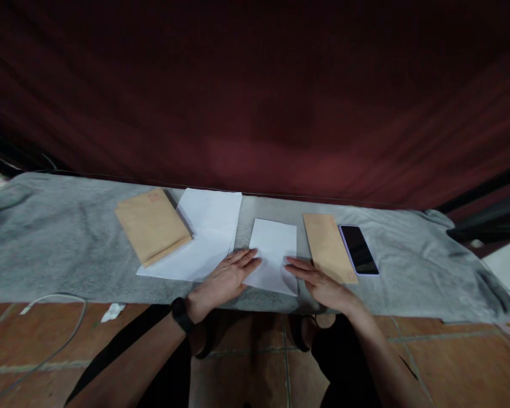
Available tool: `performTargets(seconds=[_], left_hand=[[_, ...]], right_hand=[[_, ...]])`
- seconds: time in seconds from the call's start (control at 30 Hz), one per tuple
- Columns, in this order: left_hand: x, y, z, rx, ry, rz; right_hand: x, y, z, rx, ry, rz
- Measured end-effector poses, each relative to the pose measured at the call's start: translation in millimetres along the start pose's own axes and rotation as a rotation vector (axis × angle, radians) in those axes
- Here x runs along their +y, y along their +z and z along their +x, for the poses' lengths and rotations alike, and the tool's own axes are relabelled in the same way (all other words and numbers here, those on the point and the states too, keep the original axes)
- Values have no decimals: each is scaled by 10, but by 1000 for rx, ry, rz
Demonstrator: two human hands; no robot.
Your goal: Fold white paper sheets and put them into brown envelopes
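A white sheet of paper (275, 241), apparently folded, lies flat in front of me on the grey cloth. My left hand (229, 274) rests with its fingertips on the sheet's left edge, fingers stretched out. On the opposite edge, the outstretched fingers of my right hand (321, 283) touch the paper, and that palm is beside a single brown envelope (328, 243). Left of the sheet is a stack of larger white paper (215, 226). A pile of brown envelopes (151, 224) lies partly over that stack.
A phone (359, 249) in a purple case lies right of the single envelope. The grey cloth (416, 260) covers the long, narrow surface, with a dark red curtain (255, 113) behind it. A white cable (74, 331) and a crumpled tissue (113, 311) are on the tiled floor.
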State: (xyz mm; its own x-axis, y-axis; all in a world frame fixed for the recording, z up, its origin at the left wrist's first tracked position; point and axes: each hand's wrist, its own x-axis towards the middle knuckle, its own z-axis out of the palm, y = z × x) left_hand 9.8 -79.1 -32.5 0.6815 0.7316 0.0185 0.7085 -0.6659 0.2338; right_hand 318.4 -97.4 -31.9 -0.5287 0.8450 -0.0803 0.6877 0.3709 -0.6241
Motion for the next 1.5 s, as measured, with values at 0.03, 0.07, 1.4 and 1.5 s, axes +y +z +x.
performTargets(seconds=[0.03,0.07,1.4,1.5], left_hand=[[10,3,-13,11,15,-8],[31,13,-23,26,31,-9],[116,408,534,235,-188,44],[79,417,642,240,-220,50]], right_hand=[[-22,-34,0,7,26,43],[-50,-56,12,26,49,80],[-582,968,205,295,64,-488],[-626,1000,75,286,32,-476]])
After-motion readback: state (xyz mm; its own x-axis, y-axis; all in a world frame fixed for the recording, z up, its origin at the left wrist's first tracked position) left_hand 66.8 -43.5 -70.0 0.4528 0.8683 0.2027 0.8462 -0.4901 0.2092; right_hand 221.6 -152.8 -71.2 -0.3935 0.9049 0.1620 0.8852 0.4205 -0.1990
